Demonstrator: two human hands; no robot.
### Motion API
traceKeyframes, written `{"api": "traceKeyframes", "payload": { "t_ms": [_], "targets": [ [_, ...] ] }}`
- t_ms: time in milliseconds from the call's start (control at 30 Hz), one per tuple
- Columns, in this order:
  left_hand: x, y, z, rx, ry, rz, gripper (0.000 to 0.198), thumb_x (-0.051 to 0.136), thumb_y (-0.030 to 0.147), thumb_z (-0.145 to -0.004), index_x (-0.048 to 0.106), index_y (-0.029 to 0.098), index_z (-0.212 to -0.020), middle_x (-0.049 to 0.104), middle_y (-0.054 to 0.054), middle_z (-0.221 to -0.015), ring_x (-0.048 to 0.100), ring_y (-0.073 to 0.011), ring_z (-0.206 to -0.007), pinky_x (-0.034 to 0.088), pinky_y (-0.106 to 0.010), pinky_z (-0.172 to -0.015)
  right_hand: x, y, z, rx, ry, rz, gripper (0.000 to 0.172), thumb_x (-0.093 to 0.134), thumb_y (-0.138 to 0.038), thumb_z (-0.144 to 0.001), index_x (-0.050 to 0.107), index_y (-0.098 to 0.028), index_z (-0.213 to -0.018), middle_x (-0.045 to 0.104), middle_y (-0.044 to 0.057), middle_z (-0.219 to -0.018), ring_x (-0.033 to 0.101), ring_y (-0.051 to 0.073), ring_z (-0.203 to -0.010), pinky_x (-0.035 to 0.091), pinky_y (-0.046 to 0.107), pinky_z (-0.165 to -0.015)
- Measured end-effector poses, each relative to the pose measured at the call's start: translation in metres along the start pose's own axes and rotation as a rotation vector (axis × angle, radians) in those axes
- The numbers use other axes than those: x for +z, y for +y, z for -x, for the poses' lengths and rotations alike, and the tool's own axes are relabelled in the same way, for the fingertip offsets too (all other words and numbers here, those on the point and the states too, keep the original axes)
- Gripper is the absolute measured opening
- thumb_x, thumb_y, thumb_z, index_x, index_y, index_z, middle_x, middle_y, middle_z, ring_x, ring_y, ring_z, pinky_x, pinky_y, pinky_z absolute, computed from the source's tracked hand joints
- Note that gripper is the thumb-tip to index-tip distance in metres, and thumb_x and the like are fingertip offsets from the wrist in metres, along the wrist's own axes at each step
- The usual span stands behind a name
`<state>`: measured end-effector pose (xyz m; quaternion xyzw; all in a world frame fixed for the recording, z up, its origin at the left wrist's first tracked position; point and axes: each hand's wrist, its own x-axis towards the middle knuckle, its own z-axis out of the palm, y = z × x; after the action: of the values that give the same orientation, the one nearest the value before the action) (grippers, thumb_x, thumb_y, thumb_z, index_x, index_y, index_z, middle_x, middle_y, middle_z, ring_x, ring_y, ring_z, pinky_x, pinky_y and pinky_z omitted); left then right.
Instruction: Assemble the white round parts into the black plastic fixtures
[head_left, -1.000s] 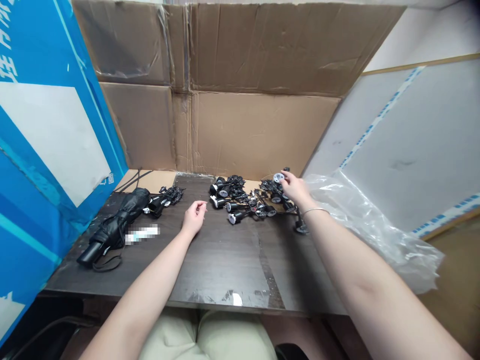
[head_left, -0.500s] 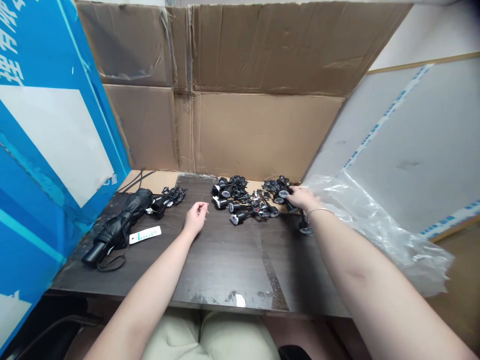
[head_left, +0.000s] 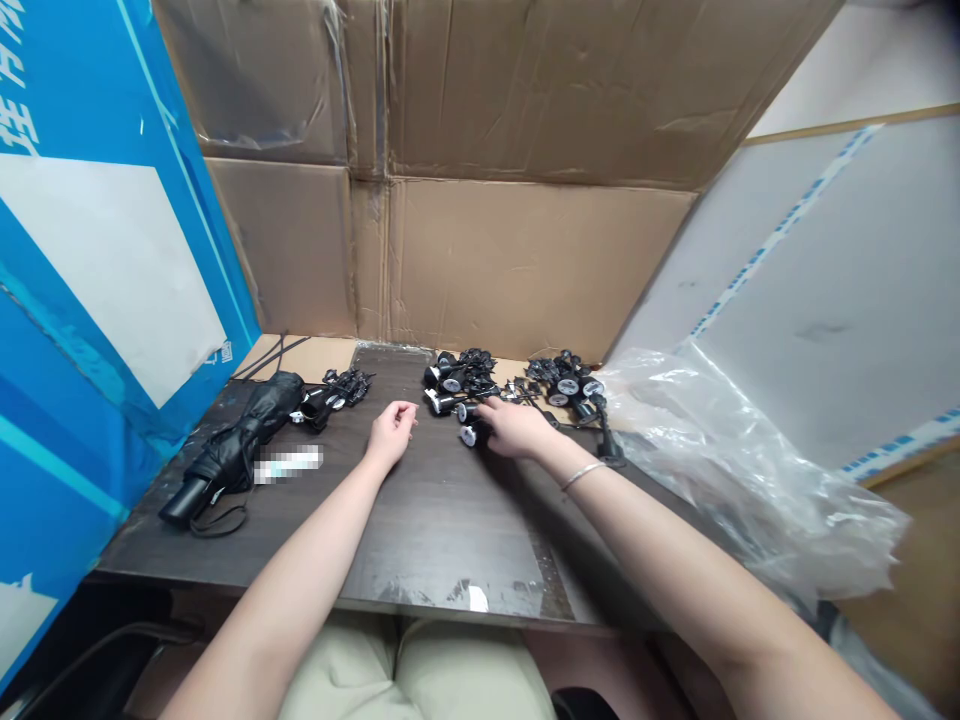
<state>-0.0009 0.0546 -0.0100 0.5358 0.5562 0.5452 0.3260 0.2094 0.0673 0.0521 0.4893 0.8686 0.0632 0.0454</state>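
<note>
On the dark wood table (head_left: 435, 530), the right hand (head_left: 517, 430) sits on a messy pile of small round black plastic parts (head_left: 457, 380), maybe gripping one, can't tell. The left hand (head_left: 390, 437) lies open and empty, just beside the pile.

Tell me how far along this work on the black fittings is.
Done: nothing is clearly finished, though a small batch of black fittings lies apart beside the folded black umbrella. In hand: the right hand is at the front of the middle heap; the left hand rests on the table, apparently empty. Left: the middle heap and the right heap.
</note>
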Motion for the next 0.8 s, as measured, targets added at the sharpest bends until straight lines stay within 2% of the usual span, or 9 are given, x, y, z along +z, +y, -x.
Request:
{"api": "traceKeyframes", "payload": {
  "t_ms": [100, 233, 400, 500, 600, 700, 800],
  "targets": [
    [0.0, 0.0, 0.001, 0.012, 0.008, 0.001, 0.024, 0.052, 0.037, -0.074, 0.06, 0.015, -0.081, 0.06, -0.001, -0.064, 0.052, -0.0079, -0.046, 0.042, -0.019, -0.048, 0.009, -0.015, 0.0, -0.008, -0.029, 0.059, 0.043, 0.046, -0.012, -0.07, 0.05, -0.018, -0.112, 0.056, 0.012, -0.108, 0.063, 0.024, -0.082, 0.047, 0.031, -0.062],
    [-0.001, 0.0, 0.001, 0.012, 0.006, 0.004, 0.024, 0.052, 0.037, -0.074, 0.06, 0.015, -0.081, 0.059, -0.001, -0.063, 0.052, -0.0081, -0.046, 0.042, -0.019, -0.047, 0.008, -0.017, 0.002, 0.005, -0.015, 0.07, 0.035, 0.041, -0.01, -0.073, 0.052, -0.017, -0.105, 0.06, 0.012, -0.101, 0.063, 0.024, -0.081, 0.047, 0.032, -0.061],
    [-0.001, -0.001, 0.001, 0.01, -0.016, -0.005, 0.025, 0.051, 0.038, -0.074, 0.06, 0.015, -0.081, 0.059, -0.001, -0.064, 0.051, -0.008, -0.046, 0.041, -0.019, -0.048, -0.009, -0.003, 0.022, 0.126, 0.126, -0.036, 0.031, 0.042, -0.02, -0.078, 0.05, -0.019, -0.108, 0.061, 0.011, -0.102, 0.063, 0.024, -0.075, 0.047, 0.033, -0.059],
    [0.0, -0.003, 0.0, 0.019, -0.033, -0.017, 0.026, 0.051, 0.039, -0.073, 0.06, 0.016, -0.08, 0.059, 0.0, -0.063, 0.051, -0.0086, -0.048, 0.041, -0.02, -0.05, -0.016, 0.007, 0.036, 0.13, 0.304, -0.243, 0.034, 0.046, -0.02, -0.076, 0.05, -0.021, -0.109, 0.059, 0.009, -0.107, 0.061, 0.022, -0.079, 0.047, 0.033, -0.067],
    [0.0, -0.004, 0.001, 0.038, -0.056, -0.028, 0.027, 0.049, 0.041, -0.074, 0.06, 0.016, -0.08, 0.059, 0.0, -0.062, 0.052, -0.0101, -0.051, 0.041, -0.021, -0.051, -0.018, 0.009, 0.04, 0.077, 0.499, -0.623, 0.037, 0.049, -0.017, -0.07, 0.051, -0.021, -0.107, 0.06, 0.006, -0.101, 0.06, 0.019, -0.077, 0.049, 0.033, -0.07],
    [-0.001, -0.001, 0.004, 0.083, -0.067, -0.055, 0.028, 0.048, 0.042, -0.075, 0.059, 0.018, -0.082, 0.058, 0.0, -0.062, 0.053, -0.0113, -0.054, 0.042, -0.021, -0.054, -0.017, -0.001, 0.03, 0.027, 0.623, -0.985, 0.041, 0.05, -0.018, -0.067, 0.051, -0.022, -0.108, 0.06, 0.005, -0.098, 0.06, 0.019, -0.077, 0.05, 0.034, -0.069],
    [-0.001, 0.006, 0.008, 0.144, -0.082, -0.091, 0.03, 0.046, 0.044, -0.077, 0.059, 0.019, -0.086, 0.057, 0.001, -0.061, 0.054, -0.0114, -0.055, 0.042, -0.02, -0.055, -0.014, -0.022, 0.009, -0.065, 0.692, -1.165, 0.043, 0.05, -0.018, -0.066, 0.052, -0.022, -0.109, 0.059, 0.006, -0.102, 0.058, 0.019, -0.086, 0.048, 0.036, -0.077]
  ]
}}
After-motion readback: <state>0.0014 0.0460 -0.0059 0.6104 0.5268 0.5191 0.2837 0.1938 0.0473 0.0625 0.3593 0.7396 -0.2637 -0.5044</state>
